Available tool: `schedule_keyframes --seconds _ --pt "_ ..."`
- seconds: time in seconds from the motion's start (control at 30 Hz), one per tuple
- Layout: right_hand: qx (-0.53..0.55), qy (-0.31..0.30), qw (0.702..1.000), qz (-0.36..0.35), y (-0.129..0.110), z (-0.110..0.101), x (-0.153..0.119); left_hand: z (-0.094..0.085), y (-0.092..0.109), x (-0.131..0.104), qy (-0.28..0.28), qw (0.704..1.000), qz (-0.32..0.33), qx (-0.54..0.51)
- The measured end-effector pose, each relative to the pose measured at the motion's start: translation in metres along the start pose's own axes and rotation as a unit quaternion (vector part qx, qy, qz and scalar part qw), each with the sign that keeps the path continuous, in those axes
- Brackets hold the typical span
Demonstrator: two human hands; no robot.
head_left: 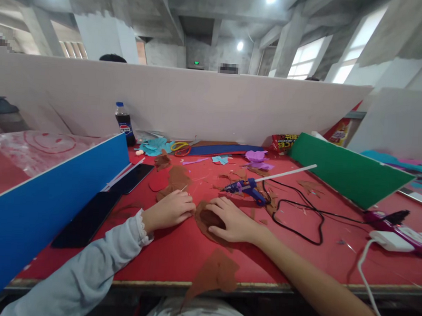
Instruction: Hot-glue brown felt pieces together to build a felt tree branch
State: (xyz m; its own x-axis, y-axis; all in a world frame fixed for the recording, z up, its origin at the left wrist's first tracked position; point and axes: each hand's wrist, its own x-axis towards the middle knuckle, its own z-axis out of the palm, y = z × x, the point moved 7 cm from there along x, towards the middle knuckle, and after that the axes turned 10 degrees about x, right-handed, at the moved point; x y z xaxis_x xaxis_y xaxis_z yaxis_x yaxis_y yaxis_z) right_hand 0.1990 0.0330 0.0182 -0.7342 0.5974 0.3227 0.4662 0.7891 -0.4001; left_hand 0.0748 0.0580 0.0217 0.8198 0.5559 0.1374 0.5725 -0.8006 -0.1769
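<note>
Round brown felt piece (207, 220) is under r. hand (230, 221); l. hand (174, 209) is near, fingertips together.

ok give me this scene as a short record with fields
left hand: beside the round brown piece, grip unclear
right hand: fingers and thumb spread over that piece
glue gun: on the red table, white stick out of its back
bottle: upright, blue cap, dark drink
scissors: yellow and red handles, among scraps toward the back
side panels: blue panel left, green panel right
</note>
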Motion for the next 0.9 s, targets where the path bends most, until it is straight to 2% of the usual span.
schedule_keyframes --seconds 0.27,0.57,0.73,0.9 --pt "0.008 -0.012 1.0 -0.008 -0.001 0.005 0.004 -0.002 -0.013 -0.002 0.038 0.999 -0.012 0.008" --pt "0.006 0.005 0.999 0.04 -0.002 0.003 0.003 0.006 -0.06 0.0 0.041 0.976 -0.189 0.097" --pt "-0.027 0.01 0.998 0.058 -0.003 0.007 0.007 0.012 -0.053 0.01 0.033 0.976 -0.197 0.09" --pt "-0.047 0.03 0.997 0.061 -0.002 0.008 0.011 0.019 -0.043 0.02 0.024 0.963 -0.246 0.104"
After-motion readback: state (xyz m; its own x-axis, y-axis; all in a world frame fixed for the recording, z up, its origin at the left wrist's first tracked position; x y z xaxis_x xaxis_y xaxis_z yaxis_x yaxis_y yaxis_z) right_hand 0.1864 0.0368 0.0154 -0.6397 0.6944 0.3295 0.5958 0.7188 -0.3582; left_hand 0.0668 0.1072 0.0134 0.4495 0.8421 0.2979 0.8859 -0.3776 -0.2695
